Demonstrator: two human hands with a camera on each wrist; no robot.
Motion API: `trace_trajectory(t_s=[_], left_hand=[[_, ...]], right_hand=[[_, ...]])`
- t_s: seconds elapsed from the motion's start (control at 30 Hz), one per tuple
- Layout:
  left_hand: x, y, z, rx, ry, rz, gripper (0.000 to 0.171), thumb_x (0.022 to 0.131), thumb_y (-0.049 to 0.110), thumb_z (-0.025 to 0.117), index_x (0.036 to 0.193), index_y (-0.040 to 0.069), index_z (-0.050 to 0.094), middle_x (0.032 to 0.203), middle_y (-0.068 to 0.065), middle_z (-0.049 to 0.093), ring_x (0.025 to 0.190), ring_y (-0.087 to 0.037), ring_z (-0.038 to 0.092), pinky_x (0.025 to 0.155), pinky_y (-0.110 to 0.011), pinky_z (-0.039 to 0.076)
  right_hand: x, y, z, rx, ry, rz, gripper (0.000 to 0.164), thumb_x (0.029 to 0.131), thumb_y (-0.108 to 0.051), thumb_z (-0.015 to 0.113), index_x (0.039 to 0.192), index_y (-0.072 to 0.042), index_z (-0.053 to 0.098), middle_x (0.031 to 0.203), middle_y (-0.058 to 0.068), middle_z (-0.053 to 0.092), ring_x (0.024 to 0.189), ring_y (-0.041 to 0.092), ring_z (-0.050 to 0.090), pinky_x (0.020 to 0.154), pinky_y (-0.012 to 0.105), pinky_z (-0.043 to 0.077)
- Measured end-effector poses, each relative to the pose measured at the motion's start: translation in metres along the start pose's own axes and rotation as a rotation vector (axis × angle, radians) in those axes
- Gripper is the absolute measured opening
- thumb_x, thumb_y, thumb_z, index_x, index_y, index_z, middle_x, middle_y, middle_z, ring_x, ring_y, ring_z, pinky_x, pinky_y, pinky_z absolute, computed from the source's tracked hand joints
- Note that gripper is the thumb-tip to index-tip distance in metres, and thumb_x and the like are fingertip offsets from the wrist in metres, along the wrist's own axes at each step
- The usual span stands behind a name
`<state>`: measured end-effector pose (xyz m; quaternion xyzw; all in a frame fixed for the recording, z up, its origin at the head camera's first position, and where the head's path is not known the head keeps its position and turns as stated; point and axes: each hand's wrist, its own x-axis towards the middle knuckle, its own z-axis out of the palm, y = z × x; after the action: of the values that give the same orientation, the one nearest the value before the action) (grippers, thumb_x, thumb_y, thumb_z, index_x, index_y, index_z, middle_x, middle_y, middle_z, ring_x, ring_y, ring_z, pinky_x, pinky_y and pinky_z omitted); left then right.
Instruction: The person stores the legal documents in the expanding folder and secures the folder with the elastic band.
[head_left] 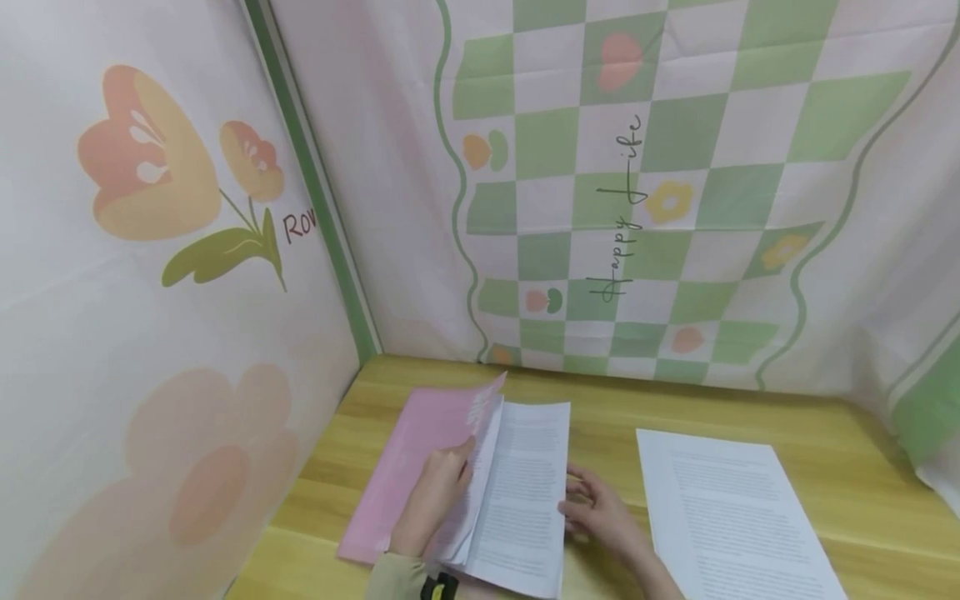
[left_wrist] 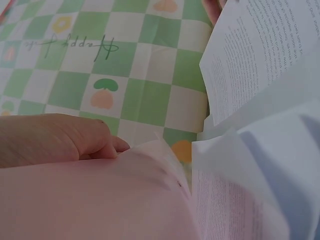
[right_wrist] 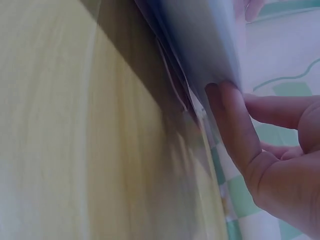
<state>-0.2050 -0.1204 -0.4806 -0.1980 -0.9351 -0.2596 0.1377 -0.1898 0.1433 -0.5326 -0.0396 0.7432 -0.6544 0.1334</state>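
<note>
The left hand is resting on the opened pink cover of a booklet, its fingers curled in at the cover's inner edge and holding it back; the left wrist view is showing the knuckles bent against the pink sheet, though whether the thumb is pinching anything I cannot tell. The right hand is lying just beside the booklet's right edge, its fingers reaching to the printed pages and touching their edge. In the right wrist view one straight finger is pressing along the underside of the lifted pages, so this hand is looking relaxed and extended rather than clenched.

The booklet is sitting open on the wooden table, near the left corner, with the pink cover folded out to the left and the white text pages fanned up slightly (several leaves are standing apart from one another). A loose printed sheet is lying flat on the table to the right, apart from the booklet and close to the right forearm. Cloth with green checks and flower prints is hanging behind and to the left of the table.
</note>
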Motion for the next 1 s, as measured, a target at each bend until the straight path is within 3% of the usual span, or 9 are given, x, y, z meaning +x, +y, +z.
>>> trace_trajectory(t_s=[0.27,0.53,1.0], left_hand=[[0.000,-0.001,0.000,0.023,0.014,0.006,0.038,0.086,-0.007,0.060,0.124,-0.013,0.062,0.062,-0.007,0.059,0.054,-0.002,0.035,0.049,-0.015,0.037],[0.000,0.001,0.001,0.016,0.003,-0.016,0.040,0.085,-0.007,0.061,0.124,-0.012,0.061,0.061,-0.006,0.058,0.052,-0.001,0.035,0.048,-0.014,0.037],[0.002,0.002,0.001,0.012,-0.011,-0.047,0.040,0.085,-0.006,0.061,0.125,-0.011,0.061,0.061,-0.005,0.059,0.051,-0.001,0.034,0.047,-0.013,0.037]], right_hand=[[-0.001,-0.002,0.001,-0.067,-0.002,-0.011,0.080,0.086,0.000,0.064,0.152,0.008,0.020,0.134,0.040,0.049,0.095,0.028,0.070,0.075,0.035,0.061],[0.003,-0.006,0.008,-0.040,-0.040,-0.050,0.079,0.086,0.000,0.063,0.152,0.008,0.020,0.134,0.041,0.048,0.093,0.028,0.071,0.072,0.030,0.061],[0.019,-0.012,0.034,-0.014,-0.042,-0.081,0.078,0.085,0.002,0.063,0.151,0.007,0.022,0.130,0.040,0.052,0.087,0.027,0.072,0.072,0.033,0.062]])
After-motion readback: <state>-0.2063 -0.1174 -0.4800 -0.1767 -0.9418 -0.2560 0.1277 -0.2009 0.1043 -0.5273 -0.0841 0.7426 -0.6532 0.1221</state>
